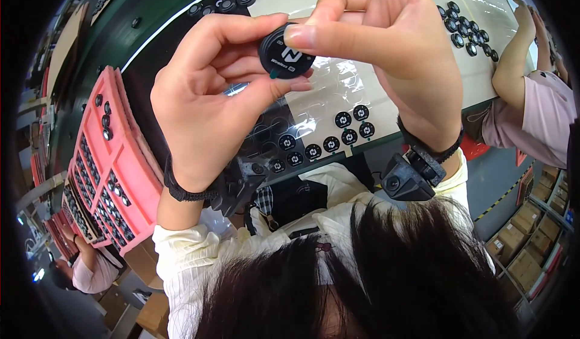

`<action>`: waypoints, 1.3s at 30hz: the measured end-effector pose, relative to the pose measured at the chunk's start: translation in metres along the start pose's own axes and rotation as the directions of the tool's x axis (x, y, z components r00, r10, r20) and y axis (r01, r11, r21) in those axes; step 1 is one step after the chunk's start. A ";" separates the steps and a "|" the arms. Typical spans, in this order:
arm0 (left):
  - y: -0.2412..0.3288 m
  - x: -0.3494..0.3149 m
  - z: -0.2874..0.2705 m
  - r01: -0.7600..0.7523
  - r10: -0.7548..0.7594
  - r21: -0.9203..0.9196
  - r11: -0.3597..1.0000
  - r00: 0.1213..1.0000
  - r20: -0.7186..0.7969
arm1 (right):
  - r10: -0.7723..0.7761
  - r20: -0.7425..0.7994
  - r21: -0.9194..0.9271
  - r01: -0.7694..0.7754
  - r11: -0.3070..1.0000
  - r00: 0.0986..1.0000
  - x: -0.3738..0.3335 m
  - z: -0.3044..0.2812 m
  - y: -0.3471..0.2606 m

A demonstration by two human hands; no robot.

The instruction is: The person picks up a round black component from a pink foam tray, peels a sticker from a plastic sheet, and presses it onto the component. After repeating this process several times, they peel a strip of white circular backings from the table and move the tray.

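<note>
Between my two hands, above the table, is a round black disc-shaped device [289, 61] with white markings on its face and a small green tab at its lower edge. My left hand [205, 94] grips it by the rim, thumb below and fingers above. My right hand [396, 43] pinches its upper right side, with the thumb lying on the face. Beneath them is a clear plastic blister sheet [311, 106] with round pockets. Similar black discs [343, 119] sit in rows along its near side, some with green tabs.
A pink divided tray [134, 176] full of small black parts stands at left. More black round parts lie in clusters at the far left [226, 3] and far right [462, 28] of the table. Another person's arm [516, 52] rests at right. Cardboard boxes [522, 221] fill shelves at lower right.
</note>
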State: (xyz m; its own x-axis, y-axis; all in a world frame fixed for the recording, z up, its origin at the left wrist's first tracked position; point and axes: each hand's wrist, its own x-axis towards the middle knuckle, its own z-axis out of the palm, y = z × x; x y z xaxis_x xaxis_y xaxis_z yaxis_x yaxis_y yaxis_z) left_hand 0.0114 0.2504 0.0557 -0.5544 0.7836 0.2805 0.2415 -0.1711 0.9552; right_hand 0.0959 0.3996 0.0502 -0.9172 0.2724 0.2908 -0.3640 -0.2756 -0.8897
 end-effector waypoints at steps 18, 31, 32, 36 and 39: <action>-0.001 0.002 -0.005 0.062 -0.062 -0.013 0.998 0.998 -0.020 | 0.207 -0.092 0.009 -0.207 0.978 0.974 0.003 0.014 -0.010; -0.013 -0.009 -0.004 0.084 -0.078 0.109 0.991 0.995 -0.054 | -0.015 -0.219 -0.367 -0.068 0.928 0.976 -0.002 0.028 0.002; -0.013 -0.015 -0.005 0.029 -0.024 0.262 0.965 0.999 -0.024 | -0.059 -0.216 -0.416 -0.037 0.909 0.975 -0.001 0.028 0.004; -0.015 -0.002 -0.018 0.256 -0.278 0.231 0.939 0.958 0.069 | -0.220 -0.196 -0.604 0.060 0.795 0.956 -0.010 0.012 0.020; -0.042 0.033 -0.054 0.424 -0.413 -0.074 0.903 0.902 0.121 | -0.348 -0.164 -0.736 0.120 0.666 0.923 -0.023 -0.009 0.029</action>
State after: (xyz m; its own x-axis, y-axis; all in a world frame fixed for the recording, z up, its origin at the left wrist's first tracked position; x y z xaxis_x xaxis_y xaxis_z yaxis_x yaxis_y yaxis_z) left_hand -0.0605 0.2512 0.0299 -0.5040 0.8500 -0.1532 -0.0756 0.1332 0.9882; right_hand 0.1080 0.3931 0.0143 -0.6930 0.4989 0.5205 -0.2331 0.5282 -0.8165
